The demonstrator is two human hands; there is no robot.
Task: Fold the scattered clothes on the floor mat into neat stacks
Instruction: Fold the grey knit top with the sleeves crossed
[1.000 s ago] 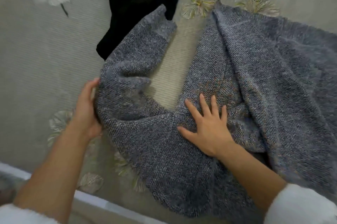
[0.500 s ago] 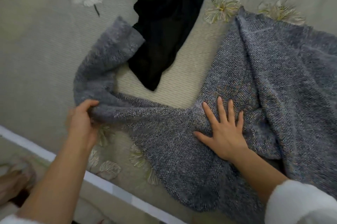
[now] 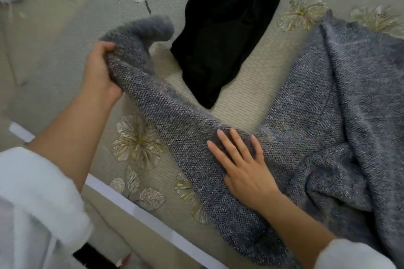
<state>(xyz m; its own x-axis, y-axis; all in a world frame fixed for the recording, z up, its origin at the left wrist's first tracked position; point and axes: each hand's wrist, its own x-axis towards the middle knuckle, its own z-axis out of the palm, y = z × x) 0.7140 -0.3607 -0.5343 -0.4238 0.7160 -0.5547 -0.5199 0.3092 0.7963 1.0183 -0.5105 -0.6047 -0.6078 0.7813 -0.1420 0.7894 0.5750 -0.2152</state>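
Grey knit sweater [image 3: 328, 104] is spread over the right of the floor mat [image 3: 65, 39]. Its sleeve [image 3: 166, 111] is gripped near the cuff in the curled left hand [image 3: 98, 72]. The shoulder is pinned under the flat, open-fingered right hand [image 3: 242, 163]. The sleeve is best pulled taut, then laid straight across the body.

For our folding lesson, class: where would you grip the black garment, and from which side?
Probably the near tip of the black garment, coming from the person's side: it tapers toward them and lies uncovered on the mat; its far end is out of frame.
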